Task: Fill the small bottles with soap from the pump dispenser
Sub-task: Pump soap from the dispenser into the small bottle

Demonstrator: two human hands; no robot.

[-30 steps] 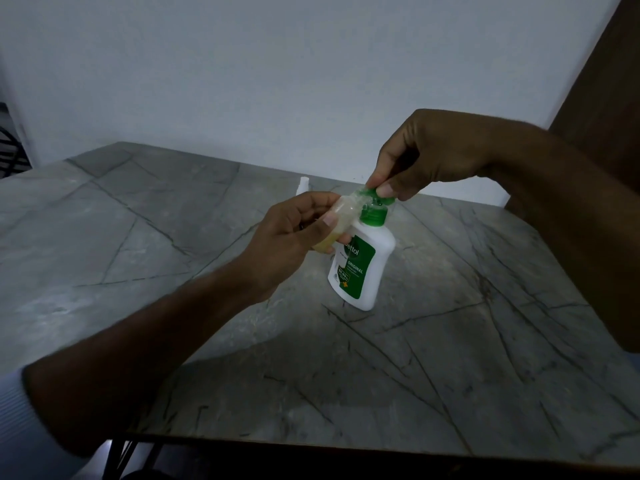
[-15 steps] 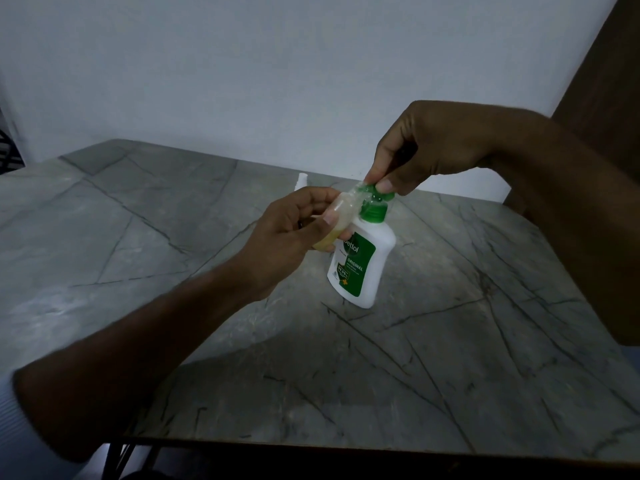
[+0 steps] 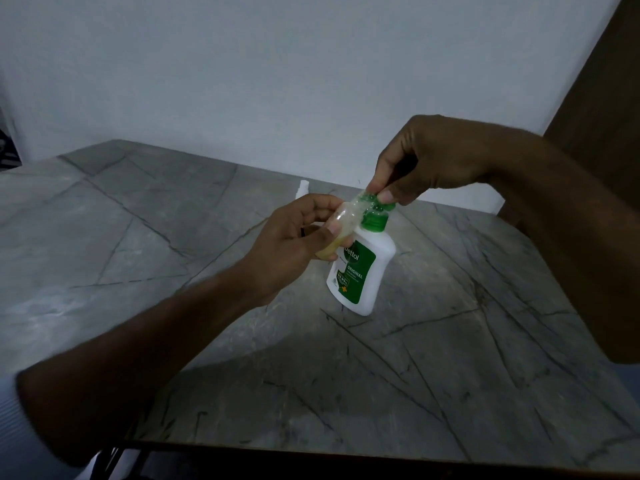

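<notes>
Home room, marble-look table (image 3: 138,237), plain wall (image 3: 242,81)

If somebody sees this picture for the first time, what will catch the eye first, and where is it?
At the centre, the white soap dispenser with its green pump stands on the grey marble table. The left hand holds a small clear bottle, tilted with its mouth at the nozzle, yellowish soap inside. The right hand presses the pump from above; a small white object stands behind.

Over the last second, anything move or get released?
Almost nothing. The right hand stays on the green pump head, at most slightly raised. The left hand still holds the small bottle tilted at the nozzle. The dispenser stays put on the table; so does the white object behind.
</notes>
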